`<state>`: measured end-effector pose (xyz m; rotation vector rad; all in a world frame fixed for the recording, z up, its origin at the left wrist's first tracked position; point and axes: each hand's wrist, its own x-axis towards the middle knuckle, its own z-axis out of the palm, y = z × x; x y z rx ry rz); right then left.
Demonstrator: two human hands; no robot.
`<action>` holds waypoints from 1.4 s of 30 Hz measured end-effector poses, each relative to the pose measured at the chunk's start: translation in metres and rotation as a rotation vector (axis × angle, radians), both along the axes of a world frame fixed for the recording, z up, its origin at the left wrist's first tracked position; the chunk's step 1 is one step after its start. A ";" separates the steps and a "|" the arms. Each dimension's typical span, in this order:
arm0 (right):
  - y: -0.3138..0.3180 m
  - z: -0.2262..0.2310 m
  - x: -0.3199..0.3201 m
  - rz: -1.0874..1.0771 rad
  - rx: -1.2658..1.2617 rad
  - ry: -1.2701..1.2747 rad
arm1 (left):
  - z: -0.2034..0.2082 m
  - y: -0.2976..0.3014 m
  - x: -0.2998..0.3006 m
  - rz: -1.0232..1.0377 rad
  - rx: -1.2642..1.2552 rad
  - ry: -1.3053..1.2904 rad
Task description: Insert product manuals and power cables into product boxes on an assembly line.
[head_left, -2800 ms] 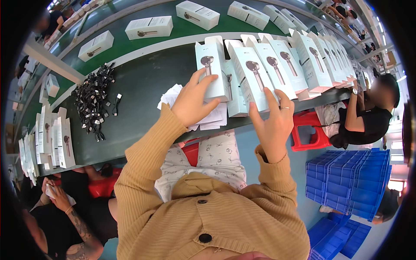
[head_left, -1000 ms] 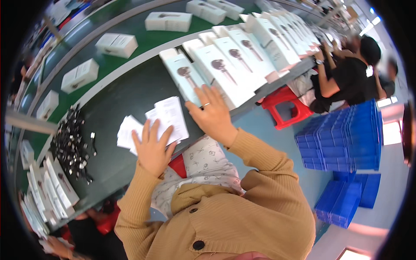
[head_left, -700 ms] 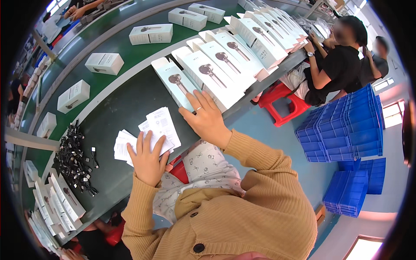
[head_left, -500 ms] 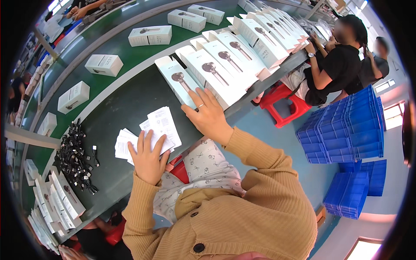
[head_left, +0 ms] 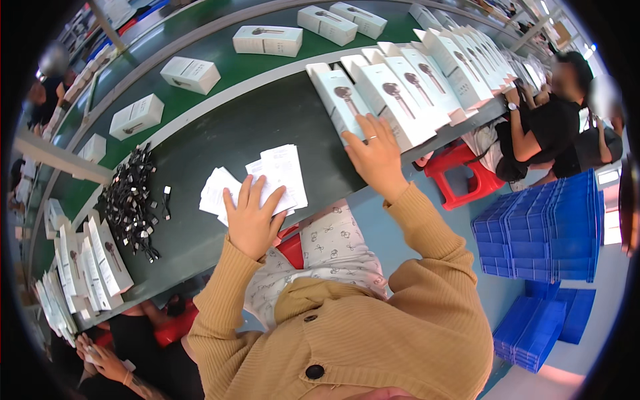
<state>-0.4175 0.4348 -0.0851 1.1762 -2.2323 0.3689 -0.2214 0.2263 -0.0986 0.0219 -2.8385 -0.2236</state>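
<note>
My left hand (head_left: pixel 253 219) lies with fingers spread on a fanned pile of printed paper leaflets (head_left: pixel 281 172) near the table's front edge. My right hand (head_left: pixel 377 157) is stretched over the near end of a pale carton (head_left: pixel 339 95), touching it. This carton is the leftmost in a leaning row of similar cartons (head_left: pixel 392 100), with flaps raised at their far ends. A dark, round-headed device is pictured on their faces. Part of the carton's near end is hidden under my right fingers.
A heap of black cables (head_left: pixel 133 200) lies left of the leaflets, with more cartons (head_left: pixel 110 257) beyond. Boxes (head_left: pixel 267 41) stand on the green conveyor (head_left: pixel 220 57). Co-workers sit at both sides. Blue crates (head_left: pixel 533 227) and a red stool (head_left: pixel 460 177) stand at right.
The view has swung, so the table and cartons appear farther right and slightly higher. My hands stay on the leaflets and the carton. A co-worker's hands at lower left show more fully.
</note>
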 end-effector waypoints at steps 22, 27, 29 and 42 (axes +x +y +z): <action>-0.106 0.008 0.109 0.595 0.072 -0.358 | 0.005 -0.172 0.159 0.948 -0.048 0.411; -0.124 -0.002 0.127 0.581 0.103 -0.328 | 0.011 -0.195 0.171 1.309 -0.257 0.344; -0.121 -0.006 0.126 0.563 0.055 -0.284 | 0.029 -0.201 0.177 1.330 -0.296 0.426; -0.124 -0.005 0.138 0.426 -0.069 -0.491 | 0.022 -0.221 0.238 1.299 -0.324 0.104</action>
